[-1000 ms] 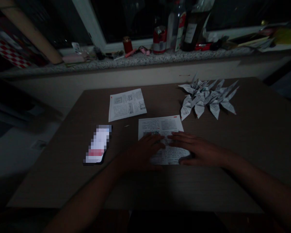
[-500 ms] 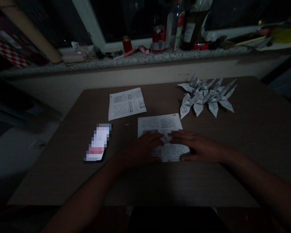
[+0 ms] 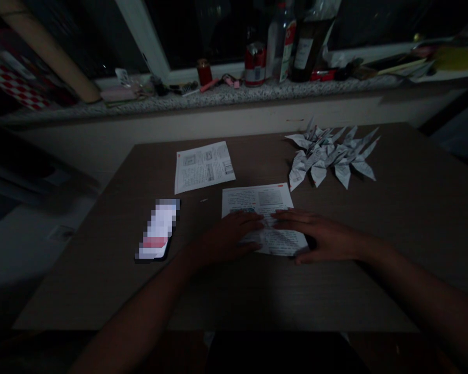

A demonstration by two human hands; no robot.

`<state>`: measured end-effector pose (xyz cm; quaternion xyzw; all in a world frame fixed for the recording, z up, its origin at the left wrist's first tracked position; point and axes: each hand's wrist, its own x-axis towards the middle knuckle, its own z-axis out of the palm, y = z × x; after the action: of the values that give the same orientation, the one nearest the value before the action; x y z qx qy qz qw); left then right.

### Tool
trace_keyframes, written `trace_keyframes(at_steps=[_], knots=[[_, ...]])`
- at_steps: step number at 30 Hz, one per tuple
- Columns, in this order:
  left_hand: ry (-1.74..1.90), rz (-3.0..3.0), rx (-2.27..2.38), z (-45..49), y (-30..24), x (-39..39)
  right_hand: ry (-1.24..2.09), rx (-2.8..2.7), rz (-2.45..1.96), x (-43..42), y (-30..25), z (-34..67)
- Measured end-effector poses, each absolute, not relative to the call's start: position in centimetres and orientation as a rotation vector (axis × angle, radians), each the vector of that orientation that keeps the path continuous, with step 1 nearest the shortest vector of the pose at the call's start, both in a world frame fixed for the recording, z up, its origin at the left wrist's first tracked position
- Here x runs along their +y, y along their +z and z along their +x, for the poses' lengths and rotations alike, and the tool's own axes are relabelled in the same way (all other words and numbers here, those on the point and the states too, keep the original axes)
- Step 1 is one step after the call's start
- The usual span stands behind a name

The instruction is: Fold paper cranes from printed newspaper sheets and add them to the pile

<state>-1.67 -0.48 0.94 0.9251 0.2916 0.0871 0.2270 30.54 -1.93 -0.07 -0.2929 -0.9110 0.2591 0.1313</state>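
Observation:
A printed sheet of paper [image 3: 275, 202] lies on the table in front of me. My left hand [image 3: 234, 234] rests on the sheet's left side, fingers stretched toward the middle. On its right side lies my right hand [image 3: 315, 234], fingers also extended, with the thumb near the sheet's near edge. The near edge looks slightly raised between the hands. Both palms face down and cover parts of the print. Beyond them to the right sits a cluster of several folded paper cranes [image 3: 331, 156]. A second printed sheet [image 3: 203, 166] lies flat farther back on the left.
A phone with a lit, blurred screen [image 3: 158, 228] lies left of my left hand on the brown table [image 3: 226, 296]. Behind the table, a stone windowsill [image 3: 171, 106] holds a red can [image 3: 255, 65], bottles [image 3: 304, 52], a small red jar [image 3: 204, 71] and clutter.
The sheet's near edge has shifted slightly away from me and looks a little raised. My right thumb has moved slightly toward me, off the paper; otherwise both hands stay nearly in place.

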Motion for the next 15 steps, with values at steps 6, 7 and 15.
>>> trace_keyframes(at_steps=[6, 7, 15], knots=[[0.265, 2.489, 0.835, -1.5, 1.4, -0.5, 0.913, -2.601, -0.948, -1.9, 0.9, 31.4], [0.26, 2.472, 0.843, -1.5, 1.5, -0.5, 0.955, -2.591, -0.96, -1.9, 1.1, 31.6], [0.223, 2.404, 0.803, -1.9, 2.5, -0.5, 1.101, -2.436, -0.898, -1.3, 1.2, 31.9]])
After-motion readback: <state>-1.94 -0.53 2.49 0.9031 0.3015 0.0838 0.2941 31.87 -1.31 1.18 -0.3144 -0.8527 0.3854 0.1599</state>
